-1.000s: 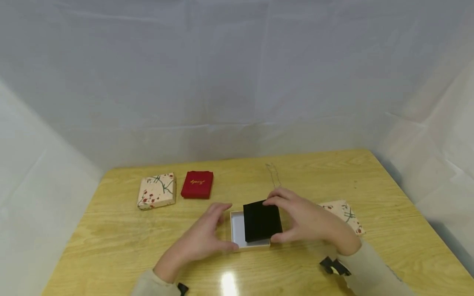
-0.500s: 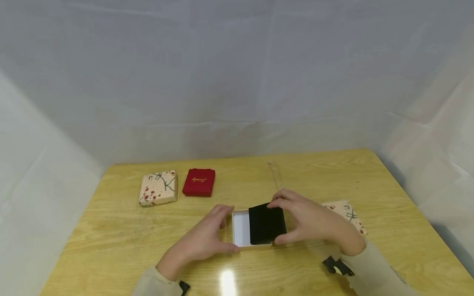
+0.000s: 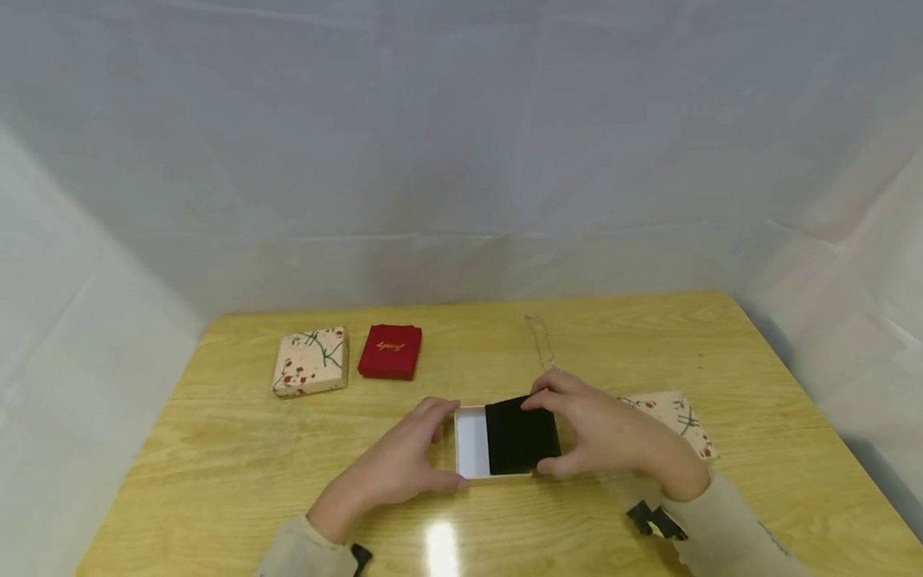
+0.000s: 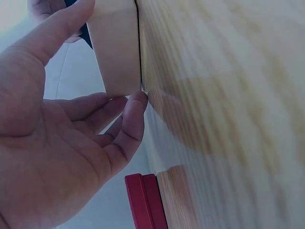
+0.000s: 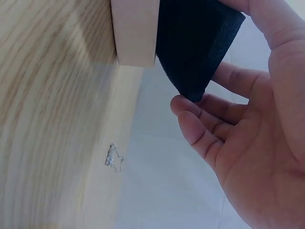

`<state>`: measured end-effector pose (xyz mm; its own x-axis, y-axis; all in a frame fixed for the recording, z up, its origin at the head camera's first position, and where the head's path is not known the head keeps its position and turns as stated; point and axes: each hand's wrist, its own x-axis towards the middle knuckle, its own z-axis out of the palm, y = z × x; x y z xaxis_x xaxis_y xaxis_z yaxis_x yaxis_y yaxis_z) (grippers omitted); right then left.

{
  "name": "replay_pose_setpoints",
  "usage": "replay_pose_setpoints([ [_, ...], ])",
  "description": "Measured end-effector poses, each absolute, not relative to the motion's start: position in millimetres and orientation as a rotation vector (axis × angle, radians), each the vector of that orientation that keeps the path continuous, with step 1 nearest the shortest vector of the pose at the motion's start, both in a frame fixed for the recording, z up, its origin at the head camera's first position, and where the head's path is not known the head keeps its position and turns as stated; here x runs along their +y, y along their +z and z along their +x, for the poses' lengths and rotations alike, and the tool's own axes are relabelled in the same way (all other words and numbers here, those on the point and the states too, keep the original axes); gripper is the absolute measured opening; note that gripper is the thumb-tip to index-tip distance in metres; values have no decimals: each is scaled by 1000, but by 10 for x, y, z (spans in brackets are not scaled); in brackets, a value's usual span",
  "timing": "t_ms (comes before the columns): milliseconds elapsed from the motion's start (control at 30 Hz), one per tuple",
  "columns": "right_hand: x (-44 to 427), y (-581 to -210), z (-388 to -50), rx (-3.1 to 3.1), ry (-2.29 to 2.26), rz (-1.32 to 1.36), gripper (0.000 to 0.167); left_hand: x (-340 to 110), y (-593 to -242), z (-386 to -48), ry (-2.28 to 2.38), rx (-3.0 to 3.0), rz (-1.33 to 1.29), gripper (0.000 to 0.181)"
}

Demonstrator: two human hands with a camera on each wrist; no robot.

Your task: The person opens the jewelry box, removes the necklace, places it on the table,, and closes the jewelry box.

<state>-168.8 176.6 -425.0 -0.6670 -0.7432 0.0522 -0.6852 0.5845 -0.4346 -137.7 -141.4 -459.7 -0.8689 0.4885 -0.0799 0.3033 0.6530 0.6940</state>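
My left hand [image 3: 397, 461] holds the left end of a shallow open box [image 3: 472, 443] between thumb and fingers; its inside is white and its outer walls are pale [image 4: 116, 52]. A square black pad [image 3: 522, 435] lies tilted over the right part of the box, its right side raised above the rim in the right wrist view. My right hand [image 3: 598, 429] pinches that pad by its near and far edges. Beyond the right hand, a thin silver chain necklace [image 3: 539, 340] lies on the table. A flower-patterned lid [image 3: 685, 421] lies partly hidden behind the right forearm.
On the wooden table [image 3: 238, 465], a flower-patterned box [image 3: 312, 362] stands at the back left. Beside it is a red box [image 3: 390, 353] with gold lettering. White sheeting [image 3: 461, 160] hangs behind the table and at both sides.
The black pad has shifted slightly right over the box with my right hand, showing a bit more of the white inside. My left hand keeps its hold. The head view has shifted a little.
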Motion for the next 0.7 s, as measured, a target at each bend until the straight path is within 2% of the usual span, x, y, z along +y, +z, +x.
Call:
replay_pose_setpoints([
  [700, 1632, -4377, -1651, 2735, -533, -1303, 66, -1408, -4587, -1371, 1037, 2605, 626, 103],
])
